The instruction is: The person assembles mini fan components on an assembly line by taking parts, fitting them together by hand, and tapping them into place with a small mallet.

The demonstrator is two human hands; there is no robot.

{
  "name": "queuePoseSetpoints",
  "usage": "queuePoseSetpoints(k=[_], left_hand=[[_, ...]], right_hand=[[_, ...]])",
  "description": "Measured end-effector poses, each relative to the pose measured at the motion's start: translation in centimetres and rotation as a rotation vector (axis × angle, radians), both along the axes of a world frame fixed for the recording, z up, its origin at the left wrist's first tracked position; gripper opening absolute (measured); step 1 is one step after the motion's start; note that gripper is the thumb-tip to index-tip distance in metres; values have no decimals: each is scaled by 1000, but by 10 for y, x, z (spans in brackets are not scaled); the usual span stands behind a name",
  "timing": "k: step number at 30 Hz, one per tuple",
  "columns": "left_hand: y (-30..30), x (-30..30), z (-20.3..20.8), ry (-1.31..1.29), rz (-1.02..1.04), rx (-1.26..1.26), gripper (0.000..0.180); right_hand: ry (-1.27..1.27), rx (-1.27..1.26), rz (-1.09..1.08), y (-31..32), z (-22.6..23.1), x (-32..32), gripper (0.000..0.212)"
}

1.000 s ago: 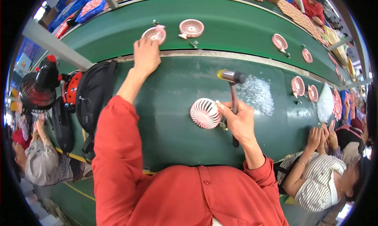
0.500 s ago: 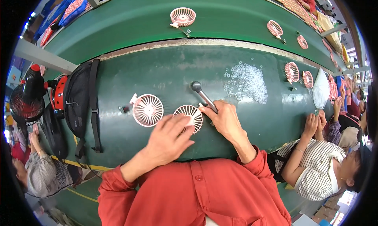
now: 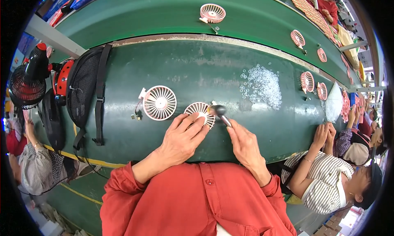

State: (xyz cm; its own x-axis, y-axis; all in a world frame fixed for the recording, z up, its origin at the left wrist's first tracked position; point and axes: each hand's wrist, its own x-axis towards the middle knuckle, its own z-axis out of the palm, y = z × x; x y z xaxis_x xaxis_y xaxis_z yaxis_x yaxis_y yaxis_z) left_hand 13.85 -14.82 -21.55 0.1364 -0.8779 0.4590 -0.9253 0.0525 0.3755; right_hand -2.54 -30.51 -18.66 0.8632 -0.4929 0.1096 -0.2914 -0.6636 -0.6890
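Right now, the left hand [image 3: 180, 137] lies palm down over the near edge of a pale pink fan cover [image 3: 198, 108] on the green table [image 3: 197, 73], its fingers bent and slightly apart; whether they grip the slatted rim or only press on it, I cannot tell. The cover lies in front of the person's chest, partly hidden under those fingers. The right hand [image 3: 246, 147] is curled closed around the handle of a small hammer [image 3: 221, 110], whose dark, rounded head is over the cover's right edge; contact between them is unclear.

Just to the left, apart from the hand, a second fan cover [image 3: 160, 103] lies with its slats up, and a small metal-and-board piece [image 3: 136, 117] sits beside it. Farther to the right spreads a heap of small clear rings [image 3: 262, 90]. At the table's left end stand a black backpack [image 3: 84, 88] and a black desk fan [image 3: 28, 86]. Beyond the table's far edge, another pink cover [image 3: 212, 14] lies on a green belt [image 3: 143, 20]. A co-worker in a striped top [image 3: 318, 182] sits at the right.
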Motion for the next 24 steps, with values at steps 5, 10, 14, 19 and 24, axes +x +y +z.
queuePoseSetpoints(k=[5, 10, 14, 19, 24], left_hand=[[7, 1, -1, -29, -16, 17, 35], [6, 3, 2, 45, -14, 9, 37], [5, 5, 11, 106, 35, 31, 43], [-6, 7, 16, 31, 163, 76, 64], [-16, 2, 19, -51, 243, 226, 76]], right_hand=[[72, 248, -417, -39, -8, 4, 23], [76, 111, -471, -63, -23, 20, 24], [147, 41, -447, -67, -30, 31, 23], [123, -87, -435, -67, -41, 37, 22], [220, 124, -461, -62, -20, 35, 20]])
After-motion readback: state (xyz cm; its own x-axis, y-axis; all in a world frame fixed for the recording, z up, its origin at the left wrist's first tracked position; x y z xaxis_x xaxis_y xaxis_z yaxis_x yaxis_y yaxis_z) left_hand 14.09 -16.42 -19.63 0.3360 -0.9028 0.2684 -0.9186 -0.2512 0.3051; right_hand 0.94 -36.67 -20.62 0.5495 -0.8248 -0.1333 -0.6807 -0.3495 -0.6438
